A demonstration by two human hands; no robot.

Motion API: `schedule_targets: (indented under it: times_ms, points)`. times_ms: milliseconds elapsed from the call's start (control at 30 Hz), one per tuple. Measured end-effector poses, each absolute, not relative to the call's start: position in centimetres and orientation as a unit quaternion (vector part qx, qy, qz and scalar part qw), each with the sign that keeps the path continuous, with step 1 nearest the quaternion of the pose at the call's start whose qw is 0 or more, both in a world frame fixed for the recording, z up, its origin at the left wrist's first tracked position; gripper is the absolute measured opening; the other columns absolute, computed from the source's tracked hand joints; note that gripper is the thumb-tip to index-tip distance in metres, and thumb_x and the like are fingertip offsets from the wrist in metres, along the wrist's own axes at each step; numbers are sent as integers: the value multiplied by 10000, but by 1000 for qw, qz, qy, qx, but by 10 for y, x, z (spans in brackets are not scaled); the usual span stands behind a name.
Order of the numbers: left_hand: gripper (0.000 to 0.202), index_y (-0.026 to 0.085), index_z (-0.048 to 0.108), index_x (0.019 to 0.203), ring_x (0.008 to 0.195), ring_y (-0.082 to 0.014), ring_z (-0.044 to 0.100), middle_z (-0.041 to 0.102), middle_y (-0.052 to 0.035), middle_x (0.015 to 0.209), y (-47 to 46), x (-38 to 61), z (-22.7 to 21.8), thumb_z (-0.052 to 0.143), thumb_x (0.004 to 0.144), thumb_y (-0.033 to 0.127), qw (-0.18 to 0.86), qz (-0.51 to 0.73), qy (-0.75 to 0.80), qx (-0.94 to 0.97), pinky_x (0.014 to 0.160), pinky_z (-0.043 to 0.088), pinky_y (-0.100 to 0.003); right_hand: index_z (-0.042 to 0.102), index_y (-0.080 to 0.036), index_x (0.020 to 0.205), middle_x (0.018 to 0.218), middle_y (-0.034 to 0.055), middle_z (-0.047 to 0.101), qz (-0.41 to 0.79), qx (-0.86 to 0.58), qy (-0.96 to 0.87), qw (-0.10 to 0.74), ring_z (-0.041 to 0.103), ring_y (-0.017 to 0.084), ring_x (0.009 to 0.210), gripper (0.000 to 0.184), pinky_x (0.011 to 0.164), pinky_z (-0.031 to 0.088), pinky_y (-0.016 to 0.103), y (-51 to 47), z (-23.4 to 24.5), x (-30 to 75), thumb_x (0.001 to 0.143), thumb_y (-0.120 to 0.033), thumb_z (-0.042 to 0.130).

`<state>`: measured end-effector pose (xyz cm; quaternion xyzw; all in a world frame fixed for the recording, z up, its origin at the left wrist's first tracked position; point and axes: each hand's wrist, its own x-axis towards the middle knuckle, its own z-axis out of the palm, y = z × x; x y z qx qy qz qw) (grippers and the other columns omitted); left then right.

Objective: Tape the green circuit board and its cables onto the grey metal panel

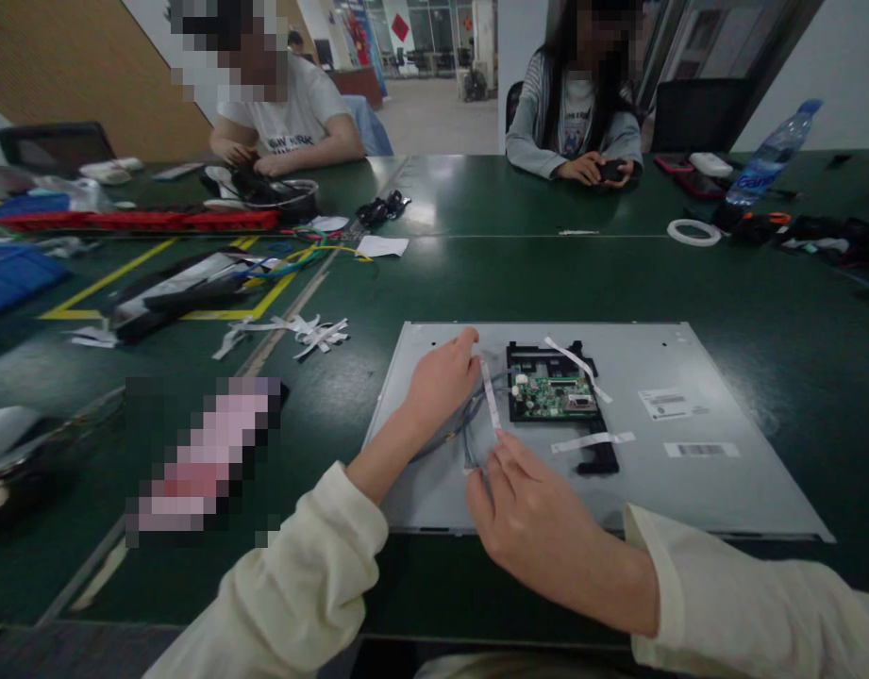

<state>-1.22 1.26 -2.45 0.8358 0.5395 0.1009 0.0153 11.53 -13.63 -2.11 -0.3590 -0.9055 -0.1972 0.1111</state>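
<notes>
A large grey flat panel (646,358) lies on the table in front of me. A black bracket (599,464) with a green circuit board (547,396) sits on it. One strip of white tape (565,356) crosses the bracket's upper right and another (593,441) its lower part. Between my hands stretches a third tape strip (490,396) above grey cables (448,436). My left hand (442,375) is closed at its upper end, fingertips partly hidden. My right hand (537,514) pinches the lower end.
Cut white strips (313,335) lie left of the panel, near a blurred-out pink object (208,453). Beyond are a tape roll (693,233), a water bottle (774,156) and a blue tray (16,278). Two people sit across the table (462,269), one with hands (596,170) around a dark object.
</notes>
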Motion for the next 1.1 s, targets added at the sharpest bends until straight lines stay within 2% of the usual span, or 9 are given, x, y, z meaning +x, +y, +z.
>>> schedule_targets:
  times_ms: [100,200,367,500,733,867,1100]
  points:
    - [299,168,446,1192,800,-216,639,666,-83,916,11,-12,-23,410,903,234,20,104,537,837,681,440,-294,577,-70,1045,961,150,659,-157,-327,-918,159,615,250,966,256,1045,343,472,-143,-14,115,902,-183,398]
    - [306,165,451,1194,794,-213,637,665,-76,894,10,-13,-20,406,899,231,18,107,538,836,678,440,-292,580,-110,1079,1085,119,619,-113,-263,-938,195,545,263,1091,267,1009,371,496,-141,-11,116,926,-196,378]
    - [361,170,429,1247,753,-212,639,662,-58,825,9,-16,-16,416,897,256,21,116,540,834,647,435,-287,518,-169,1223,1419,99,391,-9,-217,-963,157,252,314,1346,345,1022,288,631,-130,-14,120,931,-273,365]
    - [391,183,414,1277,701,-196,632,665,-41,790,8,-19,-11,430,896,269,33,129,544,828,614,422,-273,474,-164,1283,1497,87,271,46,-297,-943,142,111,317,1396,385,1071,211,624,-128,-15,120,938,-279,348]
    - [361,197,439,1251,680,-161,622,675,-28,820,9,-23,-1,450,898,272,51,169,555,813,600,416,-241,417,-227,1347,1516,69,225,75,-362,-917,150,67,292,1410,426,1085,159,621,-124,-17,120,938,-344,381]
    - [331,206,464,1214,676,-160,621,673,-11,782,14,-28,-2,464,890,270,58,193,560,804,624,429,-248,400,-238,1363,1509,79,237,53,-393,-904,159,74,300,1408,438,1073,155,633,-115,-21,122,936,-335,385]
    - [323,197,479,1199,689,-154,624,678,-33,820,17,-31,-3,468,886,276,71,219,568,790,621,438,-241,394,-231,1374,1511,107,224,-2,-465,-868,173,99,328,1402,452,1040,182,652,-89,-31,141,931,-318,399]
